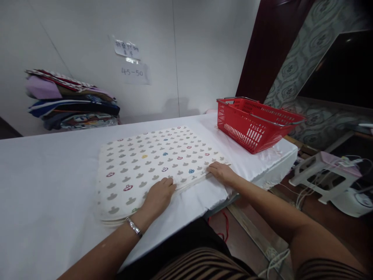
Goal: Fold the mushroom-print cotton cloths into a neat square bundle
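A folded cream cloth (151,163) printed with small grey and coloured shapes lies flat on the white-covered table (43,186). My left hand (159,194) rests on the cloth's near edge, fingers curled down over the fabric. A metal bracelet sits on that wrist. My right hand (220,171) presses on the cloth's near right corner, with the fingers bent around the edge.
A red plastic shopping basket (253,122) stands at the table's far right. A stack of folded fabrics (70,101) sits against the wall at the back left. Paper notes (131,62) hang on the wall. A stool (320,171) and cables are on the floor to the right.
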`<control>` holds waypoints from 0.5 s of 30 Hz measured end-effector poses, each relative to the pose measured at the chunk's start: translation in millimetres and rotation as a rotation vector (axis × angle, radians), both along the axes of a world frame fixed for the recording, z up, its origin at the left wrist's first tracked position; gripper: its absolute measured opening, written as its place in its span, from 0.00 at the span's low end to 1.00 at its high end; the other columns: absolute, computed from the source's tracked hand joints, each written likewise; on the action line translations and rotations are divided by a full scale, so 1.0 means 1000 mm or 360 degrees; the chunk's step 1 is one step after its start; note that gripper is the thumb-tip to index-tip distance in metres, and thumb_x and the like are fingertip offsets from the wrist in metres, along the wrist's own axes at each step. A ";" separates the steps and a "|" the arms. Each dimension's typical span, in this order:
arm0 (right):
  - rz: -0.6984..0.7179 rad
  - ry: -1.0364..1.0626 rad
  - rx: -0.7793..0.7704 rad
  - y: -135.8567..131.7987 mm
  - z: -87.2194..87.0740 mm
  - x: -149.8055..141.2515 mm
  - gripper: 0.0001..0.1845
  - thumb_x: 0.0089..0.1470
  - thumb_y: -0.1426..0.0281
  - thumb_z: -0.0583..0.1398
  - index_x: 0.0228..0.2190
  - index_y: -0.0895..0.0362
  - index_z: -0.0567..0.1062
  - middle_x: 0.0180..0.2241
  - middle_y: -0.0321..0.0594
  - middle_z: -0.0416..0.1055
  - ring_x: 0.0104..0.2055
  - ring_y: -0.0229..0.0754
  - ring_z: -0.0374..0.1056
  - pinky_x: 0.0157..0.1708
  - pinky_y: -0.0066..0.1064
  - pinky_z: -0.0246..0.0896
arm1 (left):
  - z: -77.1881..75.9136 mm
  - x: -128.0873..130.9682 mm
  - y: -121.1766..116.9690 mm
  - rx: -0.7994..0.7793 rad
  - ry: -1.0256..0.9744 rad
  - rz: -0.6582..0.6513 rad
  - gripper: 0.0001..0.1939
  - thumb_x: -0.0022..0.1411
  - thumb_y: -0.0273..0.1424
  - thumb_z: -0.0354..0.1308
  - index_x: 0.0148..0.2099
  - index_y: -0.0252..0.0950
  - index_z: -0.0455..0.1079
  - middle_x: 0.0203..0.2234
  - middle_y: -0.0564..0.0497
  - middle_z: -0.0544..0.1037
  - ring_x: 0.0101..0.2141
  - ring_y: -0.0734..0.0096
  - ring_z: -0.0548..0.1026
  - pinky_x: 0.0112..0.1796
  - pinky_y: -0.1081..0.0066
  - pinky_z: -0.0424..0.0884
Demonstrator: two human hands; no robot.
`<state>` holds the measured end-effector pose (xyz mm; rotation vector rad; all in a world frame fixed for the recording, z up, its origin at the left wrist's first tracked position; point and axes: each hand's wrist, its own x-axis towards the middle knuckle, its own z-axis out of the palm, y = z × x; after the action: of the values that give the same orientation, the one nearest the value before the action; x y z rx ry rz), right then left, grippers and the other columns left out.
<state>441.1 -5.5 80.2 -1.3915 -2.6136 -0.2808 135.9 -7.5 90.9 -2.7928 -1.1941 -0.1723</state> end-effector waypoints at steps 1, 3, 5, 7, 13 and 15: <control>0.0011 0.0010 0.0000 -0.001 0.000 0.002 0.11 0.59 0.75 0.51 0.38 0.58 0.72 0.36 0.42 0.70 0.40 0.42 0.63 0.37 0.30 0.58 | 0.002 0.000 -0.001 -0.0041 -0.0014 0.0016 0.13 0.63 0.21 0.45 0.37 0.35 0.70 0.35 0.48 0.71 0.37 0.65 0.67 0.34 0.68 0.63; 0.0032 0.0025 0.0002 -0.002 -0.001 0.004 0.11 0.59 0.75 0.50 0.37 0.58 0.73 0.36 0.43 0.70 0.39 0.42 0.63 0.37 0.30 0.58 | 0.006 0.000 -0.002 -0.0106 -0.0024 0.0048 0.13 0.62 0.21 0.44 0.39 0.35 0.70 0.35 0.48 0.72 0.37 0.65 0.68 0.34 0.68 0.63; 0.0052 0.0040 -0.0001 -0.002 -0.001 0.005 0.12 0.59 0.75 0.50 0.38 0.58 0.73 0.37 0.44 0.70 0.40 0.42 0.63 0.37 0.31 0.59 | 0.007 0.000 -0.003 -0.0138 -0.0007 0.0058 0.14 0.62 0.21 0.44 0.40 0.35 0.70 0.35 0.47 0.72 0.37 0.65 0.68 0.34 0.68 0.64; 0.0060 0.0057 -0.0026 -0.002 -0.001 0.005 0.12 0.59 0.75 0.50 0.39 0.58 0.73 0.39 0.44 0.70 0.41 0.42 0.63 0.38 0.31 0.58 | 0.008 -0.002 -0.004 -0.0143 0.0002 0.0047 0.14 0.62 0.21 0.44 0.41 0.34 0.70 0.35 0.47 0.72 0.38 0.64 0.69 0.35 0.67 0.64; 0.0021 0.0076 -0.0143 -0.004 0.006 0.003 0.14 0.60 0.74 0.49 0.38 0.56 0.73 0.38 0.42 0.68 0.41 0.42 0.61 0.38 0.30 0.56 | 0.008 -0.004 -0.010 -0.0091 -0.0017 -0.0006 0.15 0.60 0.21 0.44 0.44 0.35 0.69 0.35 0.47 0.72 0.37 0.64 0.69 0.35 0.67 0.64; -0.0005 0.0051 -0.0163 -0.006 0.008 0.002 0.14 0.60 0.74 0.49 0.38 0.55 0.73 0.37 0.42 0.67 0.41 0.42 0.61 0.38 0.30 0.56 | 0.009 -0.004 -0.012 -0.0073 -0.0022 -0.0016 0.13 0.62 0.23 0.44 0.44 0.36 0.68 0.35 0.48 0.72 0.36 0.64 0.69 0.35 0.67 0.64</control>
<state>443.4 -11.2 88.5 -1.4194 -2.6336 -0.1249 132.2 -19.6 100.0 -2.8418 -1.2026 -0.1674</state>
